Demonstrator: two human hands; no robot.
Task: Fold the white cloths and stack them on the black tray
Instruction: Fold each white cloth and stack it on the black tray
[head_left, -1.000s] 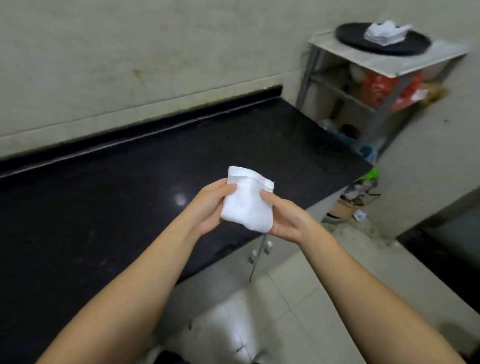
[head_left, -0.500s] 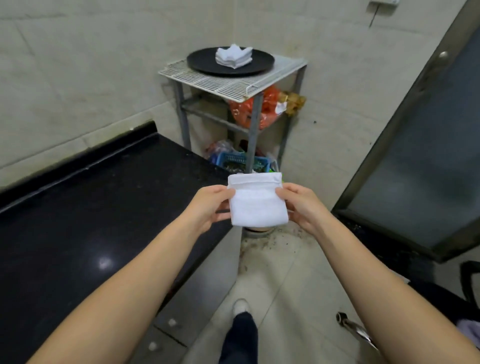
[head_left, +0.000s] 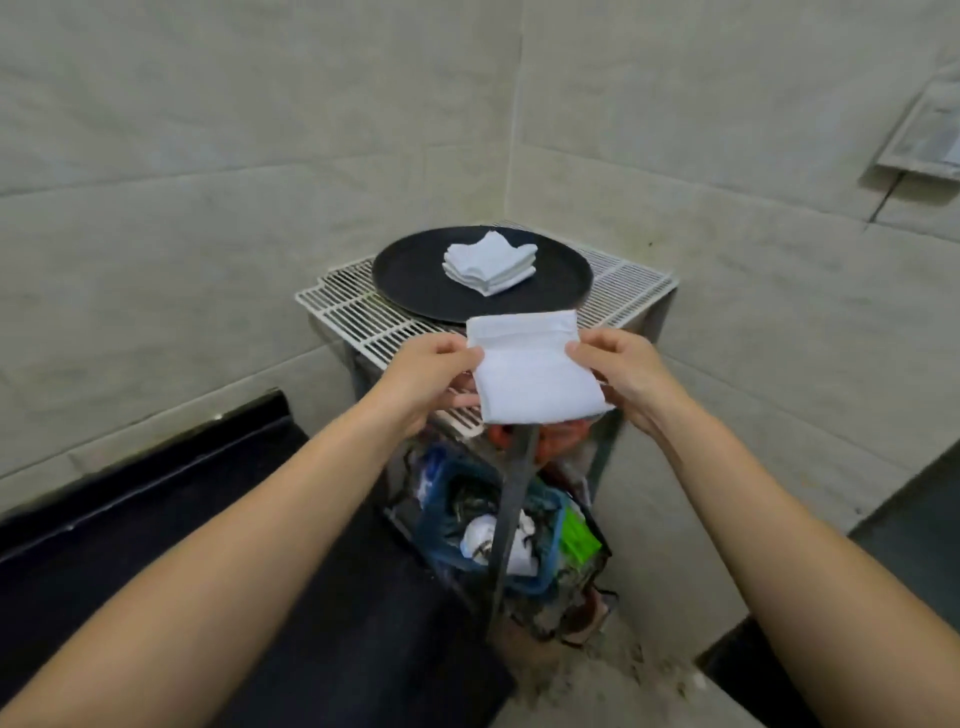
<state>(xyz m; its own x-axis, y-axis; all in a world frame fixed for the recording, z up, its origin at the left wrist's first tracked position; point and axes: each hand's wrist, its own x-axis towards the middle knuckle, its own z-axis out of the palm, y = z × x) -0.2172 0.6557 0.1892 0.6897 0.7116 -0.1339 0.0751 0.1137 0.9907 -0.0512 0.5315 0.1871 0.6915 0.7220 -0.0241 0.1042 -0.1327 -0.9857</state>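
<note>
Ahead of me in the wall corner stands a white wire rack (head_left: 358, 306), and on its top shelf sits the black tray (head_left: 415, 280) with a small stack of folded white cloths (head_left: 491, 262) near its middle. Under the rack I see a blue basket (head_left: 452, 499) crammed with clutter, something green (head_left: 579, 535) beside it, and a black countertop (head_left: 156, 519) running off to my left. Between me and the tray, I hold a folded white cloth (head_left: 530, 371) in the air, just short of the tray's near rim and covering a bit of it. My left hand (head_left: 426, 376) pinches its left edge, my right hand (head_left: 621, 371) pinches its right edge. The fingers beneath the cloth are mostly hidden, and the basket's contents are too blurred to name.
</note>
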